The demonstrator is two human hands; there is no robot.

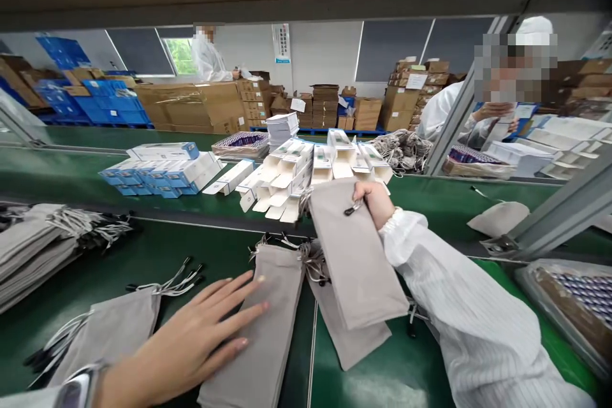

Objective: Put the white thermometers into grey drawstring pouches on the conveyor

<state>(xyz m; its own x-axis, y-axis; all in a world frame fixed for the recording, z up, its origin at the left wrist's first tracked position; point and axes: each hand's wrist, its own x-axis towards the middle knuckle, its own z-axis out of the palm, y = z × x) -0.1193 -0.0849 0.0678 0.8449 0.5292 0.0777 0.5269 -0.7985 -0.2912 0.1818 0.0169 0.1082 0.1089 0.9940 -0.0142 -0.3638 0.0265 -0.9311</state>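
Observation:
Grey drawstring pouches lie about on the green bench top. My left hand [191, 331], fingers spread, is over a stack of pouches [261, 344]; whether it presses on them I cannot tell. My right hand [375, 201] is closed on the top end of a grey drawstring pouch [356, 261], raised at a slant, perhaps with others behind it. A black cord end hangs by my thumb. Below the raised pouch lies another pouch [351, 347], partly covered by it. Left of my left hand rests a pouch [117, 319] with pale cords and black tips.
A thick pile of pouches [33, 248] sits far left. Open white cartons [291, 172] and blue-and-white boxes [162, 172] stand behind on the belt. A metal post [549, 217] rises at right, near a bagged tray [574, 306]. Two people in white work beyond.

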